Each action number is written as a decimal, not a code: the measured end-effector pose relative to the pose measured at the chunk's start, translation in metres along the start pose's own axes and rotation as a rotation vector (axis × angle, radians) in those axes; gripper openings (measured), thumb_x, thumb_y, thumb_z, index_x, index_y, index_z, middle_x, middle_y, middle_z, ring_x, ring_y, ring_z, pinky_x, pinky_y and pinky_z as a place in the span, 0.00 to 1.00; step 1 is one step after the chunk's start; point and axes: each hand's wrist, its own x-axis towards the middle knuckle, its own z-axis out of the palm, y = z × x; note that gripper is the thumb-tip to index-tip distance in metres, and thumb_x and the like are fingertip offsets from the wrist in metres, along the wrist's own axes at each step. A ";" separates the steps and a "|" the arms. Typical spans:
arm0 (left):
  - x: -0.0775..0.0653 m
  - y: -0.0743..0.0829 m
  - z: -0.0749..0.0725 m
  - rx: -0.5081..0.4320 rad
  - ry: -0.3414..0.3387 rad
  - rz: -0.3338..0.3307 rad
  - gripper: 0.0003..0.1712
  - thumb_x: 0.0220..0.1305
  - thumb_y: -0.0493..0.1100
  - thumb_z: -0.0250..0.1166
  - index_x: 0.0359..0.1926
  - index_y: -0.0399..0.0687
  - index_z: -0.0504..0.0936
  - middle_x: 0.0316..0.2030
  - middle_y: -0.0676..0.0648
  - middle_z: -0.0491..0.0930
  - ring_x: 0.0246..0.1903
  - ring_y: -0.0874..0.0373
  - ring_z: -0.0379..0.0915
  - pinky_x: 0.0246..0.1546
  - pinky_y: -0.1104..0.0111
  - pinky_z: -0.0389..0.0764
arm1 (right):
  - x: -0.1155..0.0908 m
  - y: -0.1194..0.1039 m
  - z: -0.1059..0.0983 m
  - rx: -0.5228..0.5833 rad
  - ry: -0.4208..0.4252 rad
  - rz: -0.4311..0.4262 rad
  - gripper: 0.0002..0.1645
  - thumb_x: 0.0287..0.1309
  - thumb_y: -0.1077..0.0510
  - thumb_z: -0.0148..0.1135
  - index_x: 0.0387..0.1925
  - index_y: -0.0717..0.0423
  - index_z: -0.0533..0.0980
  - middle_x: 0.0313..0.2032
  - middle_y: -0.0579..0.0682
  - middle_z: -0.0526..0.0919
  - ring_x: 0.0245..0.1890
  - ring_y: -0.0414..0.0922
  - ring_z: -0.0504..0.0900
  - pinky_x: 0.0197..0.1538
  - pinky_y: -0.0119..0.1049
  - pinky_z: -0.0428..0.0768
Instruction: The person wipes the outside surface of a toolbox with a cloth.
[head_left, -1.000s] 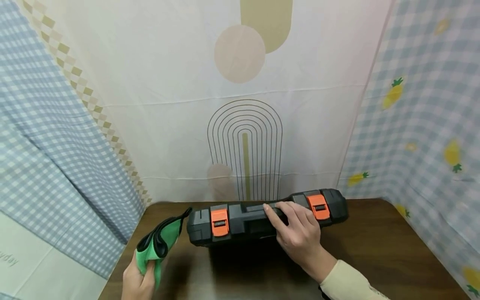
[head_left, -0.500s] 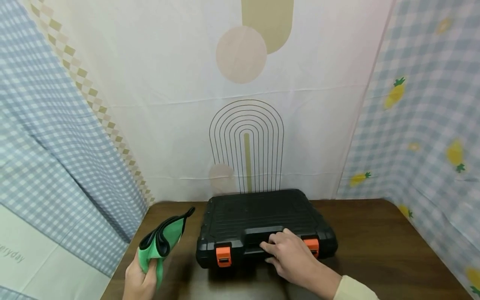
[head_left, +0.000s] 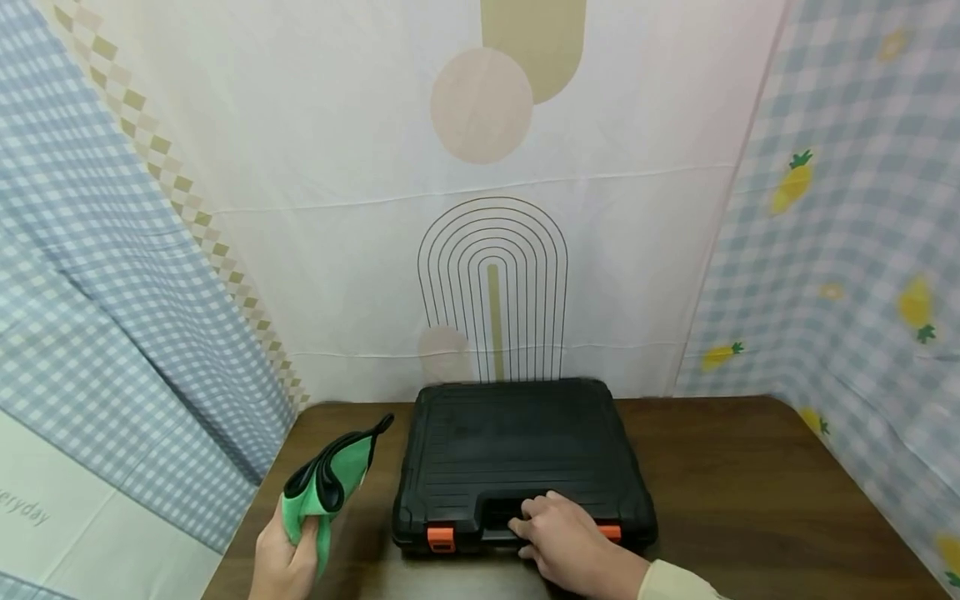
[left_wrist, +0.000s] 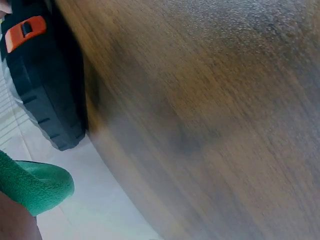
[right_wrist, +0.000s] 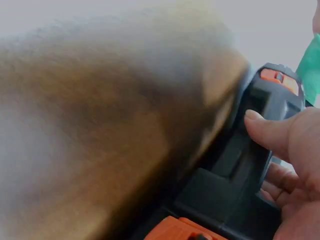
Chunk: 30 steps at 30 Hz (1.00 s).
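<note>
A black plastic carrying case [head_left: 517,442] lies with its ribbed lid facing up and its handle side toward me. My right hand [head_left: 566,537] grips its handle [right_wrist: 235,155]. In the right wrist view the thumb presses the outer face, while the other fingers curl in from the opposite side. Two orange latches flank the handle; the left latch [head_left: 441,539] shows fully, the other is partly behind my hand. To the left of the case, my left hand [head_left: 283,550] holds a folded green cloth [head_left: 352,462] with black edging, raised above the table.
The brown wooden table [head_left: 735,492] extends on both sides of the case. A pale printed curtain [head_left: 360,275] hangs right behind its back edge. Blue checked curtains close in the left side [head_left: 150,275] and the right side.
The case has tipped from latches facing up to lid facing up, its handle side coming down toward me. My right hand has lowered with it. The left hand and cloth hardly moved.
</note>
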 end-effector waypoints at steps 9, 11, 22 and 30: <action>-0.001 0.000 0.004 -0.016 -0.003 0.007 0.12 0.67 0.25 0.64 0.51 0.33 0.82 0.39 0.59 0.83 0.36 0.77 0.75 0.42 0.87 0.73 | 0.003 -0.003 0.005 0.031 -0.037 0.022 0.18 0.71 0.49 0.70 0.60 0.43 0.87 0.31 0.36 0.76 0.24 0.31 0.58 0.30 0.24 0.59; -0.001 -0.001 0.005 -0.029 0.006 0.010 0.13 0.66 0.25 0.64 0.51 0.33 0.82 0.39 0.66 0.81 0.37 0.78 0.75 0.43 0.87 0.73 | 0.004 -0.003 0.004 0.048 -0.047 0.021 0.17 0.72 0.49 0.69 0.59 0.44 0.87 0.31 0.36 0.77 0.25 0.30 0.60 0.31 0.25 0.62; 0.001 -0.003 0.010 -0.054 0.017 0.027 0.17 0.63 0.24 0.66 0.53 0.33 0.83 0.44 0.73 0.80 0.42 0.76 0.80 0.48 0.88 0.73 | 0.017 0.025 -0.047 0.306 0.173 0.296 0.25 0.75 0.41 0.64 0.60 0.53 0.87 0.51 0.50 0.92 0.52 0.48 0.89 0.58 0.52 0.87; 0.000 -0.003 0.010 -0.047 0.011 0.011 0.16 0.65 0.25 0.65 0.53 0.35 0.84 0.43 0.71 0.81 0.41 0.79 0.76 0.46 0.88 0.73 | 0.028 0.156 -0.050 0.238 0.195 0.434 0.38 0.83 0.38 0.49 0.77 0.60 0.70 0.76 0.67 0.71 0.76 0.69 0.68 0.75 0.70 0.67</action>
